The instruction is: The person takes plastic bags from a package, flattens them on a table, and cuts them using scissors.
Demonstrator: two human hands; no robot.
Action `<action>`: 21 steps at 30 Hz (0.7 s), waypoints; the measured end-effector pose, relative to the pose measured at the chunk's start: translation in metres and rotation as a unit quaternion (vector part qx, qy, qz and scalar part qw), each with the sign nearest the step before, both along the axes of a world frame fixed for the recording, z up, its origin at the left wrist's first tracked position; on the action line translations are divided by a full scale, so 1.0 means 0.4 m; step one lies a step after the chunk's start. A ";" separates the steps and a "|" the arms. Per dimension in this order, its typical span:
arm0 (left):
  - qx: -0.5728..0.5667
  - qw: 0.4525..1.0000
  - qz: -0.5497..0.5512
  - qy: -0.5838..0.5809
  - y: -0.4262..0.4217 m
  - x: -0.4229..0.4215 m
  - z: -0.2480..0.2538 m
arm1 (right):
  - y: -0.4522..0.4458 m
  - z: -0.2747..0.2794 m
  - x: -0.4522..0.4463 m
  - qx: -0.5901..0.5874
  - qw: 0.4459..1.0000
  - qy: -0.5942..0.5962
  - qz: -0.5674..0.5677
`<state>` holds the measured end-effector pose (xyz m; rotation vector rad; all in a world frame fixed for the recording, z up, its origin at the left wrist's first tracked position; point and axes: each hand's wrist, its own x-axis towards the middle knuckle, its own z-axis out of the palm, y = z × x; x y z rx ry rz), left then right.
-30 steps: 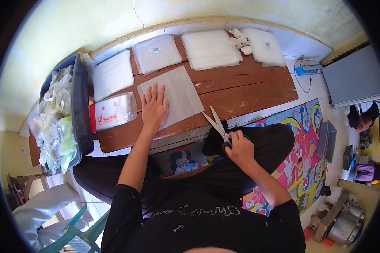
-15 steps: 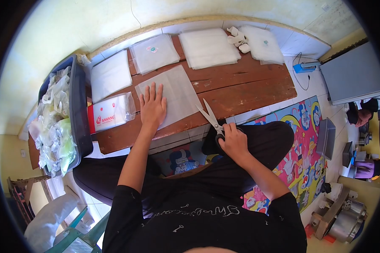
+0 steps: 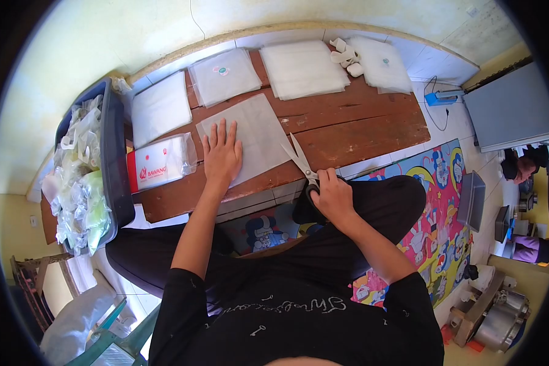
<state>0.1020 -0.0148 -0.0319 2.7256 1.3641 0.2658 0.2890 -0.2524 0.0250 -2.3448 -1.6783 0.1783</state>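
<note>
The left hand [image 3: 223, 157] lies flat on a plastic sheet [image 3: 262, 131] on the wooden table [image 3: 372, 125]; the right hand [image 3: 334, 192] grasps scissors [image 3: 311, 175] opened just beside the sheet. A BAWANG packet [image 3: 161, 163] sits between the left hand and a dark bin [image 3: 119, 165] heaped with bags [image 3: 82, 189]. Plastic stacks [image 3: 302, 68] line the far side, with a white object [image 3: 346, 55], perhaps a strap, among them.

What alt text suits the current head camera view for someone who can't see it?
A person's left hand lies flat on a translucent plastic sheet on a brown wooden table; the right hand holds open scissors nearby. Plastic stacks line the far edge.
</note>
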 end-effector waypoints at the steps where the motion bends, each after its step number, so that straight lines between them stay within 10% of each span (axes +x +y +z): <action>1: 0.005 1.000 -0.001 0.002 -0.001 0.000 0.000 | 0.002 0.001 0.000 -0.003 1.000 -0.002 -0.001; 21: 0.007 1.000 -0.008 -0.004 -0.002 -0.001 0.000 | 0.022 -0.008 -0.004 -0.010 1.000 0.010 -0.013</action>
